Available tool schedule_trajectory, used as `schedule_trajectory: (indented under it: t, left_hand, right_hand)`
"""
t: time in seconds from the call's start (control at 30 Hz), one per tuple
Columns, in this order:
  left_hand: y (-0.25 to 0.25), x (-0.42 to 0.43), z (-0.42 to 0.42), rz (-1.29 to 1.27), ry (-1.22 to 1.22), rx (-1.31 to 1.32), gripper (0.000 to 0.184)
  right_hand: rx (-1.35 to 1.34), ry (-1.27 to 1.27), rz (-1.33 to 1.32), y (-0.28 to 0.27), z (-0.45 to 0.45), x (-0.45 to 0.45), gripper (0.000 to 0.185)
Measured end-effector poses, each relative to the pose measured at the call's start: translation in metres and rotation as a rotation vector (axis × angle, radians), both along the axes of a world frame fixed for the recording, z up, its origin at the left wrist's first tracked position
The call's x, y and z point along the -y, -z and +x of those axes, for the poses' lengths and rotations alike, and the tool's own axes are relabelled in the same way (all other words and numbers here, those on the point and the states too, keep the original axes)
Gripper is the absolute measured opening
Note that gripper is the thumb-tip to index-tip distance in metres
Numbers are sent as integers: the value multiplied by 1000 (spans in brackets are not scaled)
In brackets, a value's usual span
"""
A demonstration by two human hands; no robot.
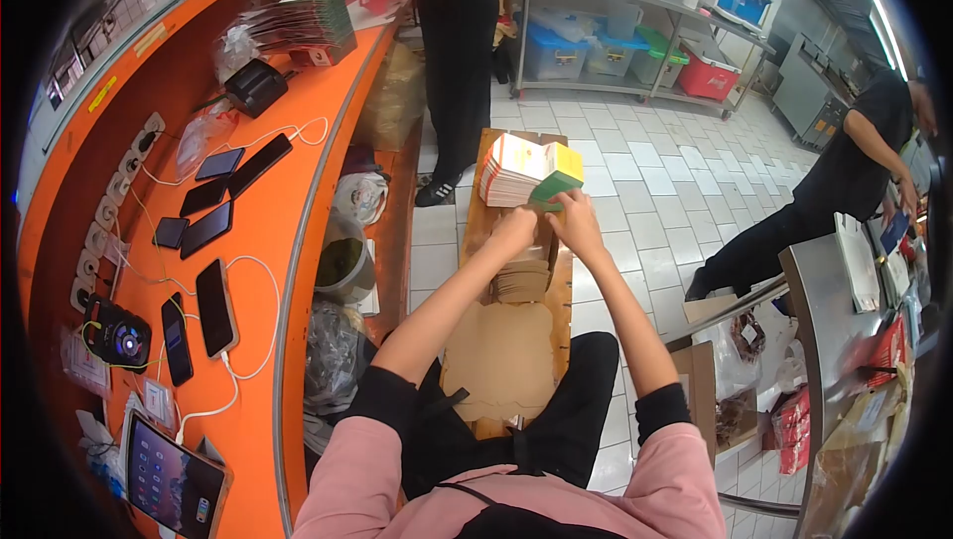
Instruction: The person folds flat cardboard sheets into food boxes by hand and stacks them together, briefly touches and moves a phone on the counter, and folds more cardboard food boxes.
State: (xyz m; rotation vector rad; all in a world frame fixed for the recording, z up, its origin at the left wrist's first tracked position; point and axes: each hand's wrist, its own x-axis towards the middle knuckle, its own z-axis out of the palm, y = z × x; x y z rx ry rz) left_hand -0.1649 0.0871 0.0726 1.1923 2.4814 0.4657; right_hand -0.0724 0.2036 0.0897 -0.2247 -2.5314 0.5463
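Both my arms reach forward over a narrow wooden bench (563,316). My left hand (514,229) is closed beside the near edge of a stack of white printed cardboard pieces (513,168); what it holds, if anything, is hidden. My right hand (577,222) has its fingers bent together at the near edge of a yellow and green box (559,176). Below my hands lies a stack of brown cardboard pieces (521,281). Nearer to me, a flat brown cardboard sheet (496,360) lies between my legs.
At left, an orange counter (260,291) holds several phones, cables, a tablet (174,477) and stacked cartons (313,23). One person (457,72) stands ahead; another (844,167) is at right beside a metal counter (819,271). Plastic bins (556,53) sit under a far table.
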Motion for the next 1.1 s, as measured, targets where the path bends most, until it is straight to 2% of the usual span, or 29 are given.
schedule_trajectory:
  t: [0.03, 0.1, 0.17, 0.23, 0.3, 0.33, 0.37, 0.43, 0.47, 0.53, 0.57, 0.63, 0.77, 0.83, 0.87, 0.9, 0.93, 0.97, 1.0, 1.03, 1.07, 1.1]
  left_hand:
    - [7, -6, 0, 9, 7, 0, 25]
    - [44, -21, -10, -217, 254, 26, 30]
    - [74, -32, -24, -261, 338, 31, 36]
    - [71, -40, -20, -327, 421, 52, 42]
    - [39, -41, 0, -606, 313, 183, 53]
    - [110, -59, -19, -611, 147, 212, 57]
    - [130, -65, -23, -626, 153, 217, 57]
    - [136, -70, -23, -623, 86, 299, 71]
    - [131, -69, -20, -626, 62, 328, 77]
    - [75, -54, -2, -652, 166, 250, 74]
    - [74, -52, -1, -662, 161, 252, 74]
    - [71, -52, 4, -673, 204, 151, 55]
    - [67, -55, 5, -703, 208, 155, 55]
    - [57, -54, -1, -732, 233, 213, 63]
    - [53, -52, -4, -732, 240, 196, 63]
    - [53, -48, -9, -552, 215, 171, 51]
    - [52, -44, -15, -373, 193, 146, 41]
    - [50, -40, -19, -194, 173, 122, 34]
    - [48, -28, -13, 364, 59, 18, 22]
    - [30, -19, -7, 358, 67, 10, 22]
    - [5, -8, 0, 593, -22, -41, 20]
    - [-9, 4, 3, 826, -118, -93, 19]
  right_hand:
    - [0, 7, 9, 9, 8, -3, 24]
    - [-118, 120, -212, 40, 28, -13, 28]
    - [-82, 147, -280, 76, 74, -13, 29]
    - [66, 185, -300, 128, 130, -10, 34]
    - [381, 342, -417, 182, 187, -2, 52]
    - [512, 433, -459, 196, 207, 8, 59]
    - [632, 505, -495, 206, 224, 19, 70]
    - [704, 562, -337, 194, 241, 48, 65]
    - [714, 560, -347, 199, 243, 53, 65]
    - [562, 606, -198, 209, 243, 59, 59]
    - [566, 600, -208, 209, 242, 60, 59]
    - [547, 636, -207, 208, 235, 57, 55]
    - [560, 631, -198, 210, 236, 56, 55]
    - [580, 638, -184, 209, 234, 52, 54]
    - [554, 591, -297, 206, 228, 45, 53]
    - [528, 543, -411, 196, 220, 40, 53]
    - [349, 431, -540, 185, 208, 29, 53]
    - [140, 347, -458, 172, 189, 23, 50]
    - [43, 278, -464, 141, 169, 21, 54]
    - [64, 235, -547, 106, 149, 20, 55]
    - [85, 184, -630, 81, 126, 20, 57]
    - [5, 190, -529, 74, 99, 19, 57]
